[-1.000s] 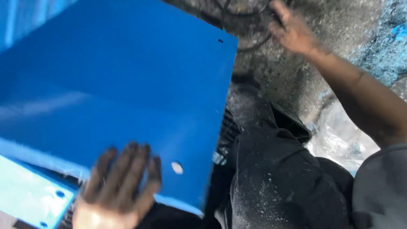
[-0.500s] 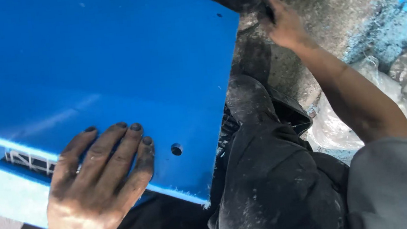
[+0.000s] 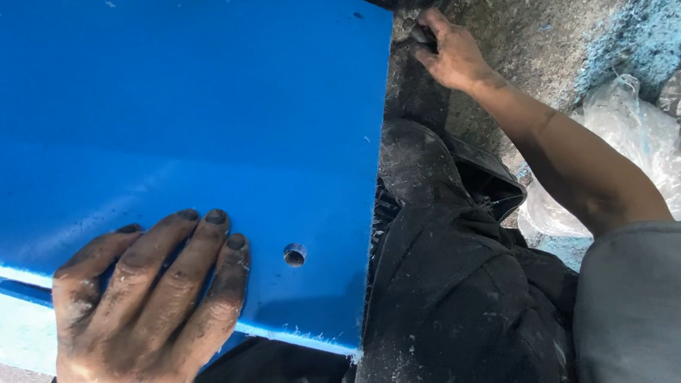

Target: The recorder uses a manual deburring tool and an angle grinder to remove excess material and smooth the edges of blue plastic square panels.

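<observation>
A large blue painted metal panel (image 3: 168, 125) fills the left of the head view, with a small round hole (image 3: 294, 255) near its lower right corner. My left hand (image 3: 145, 319), dark with grime, lies flat with fingers spread on the panel's lower edge, just left of the hole. My right hand (image 3: 450, 52) reaches out to the concrete floor past the panel's right edge and pinches a small dark object (image 3: 423, 36) between its fingers. What the object is cannot be told.
My dusty black trouser leg (image 3: 450, 289) sits right of the panel. Clear crumpled plastic bags (image 3: 652, 145) lie at the right on concrete (image 3: 557, 21) speckled with blue paint. A lighter blue part (image 3: 4, 332) shows under the panel at the lower left.
The view has closed in on the panel. My left hand slid up onto the panel's edge and spread flat. My right hand drew back from black cables to the spot beside the panel's corner.
</observation>
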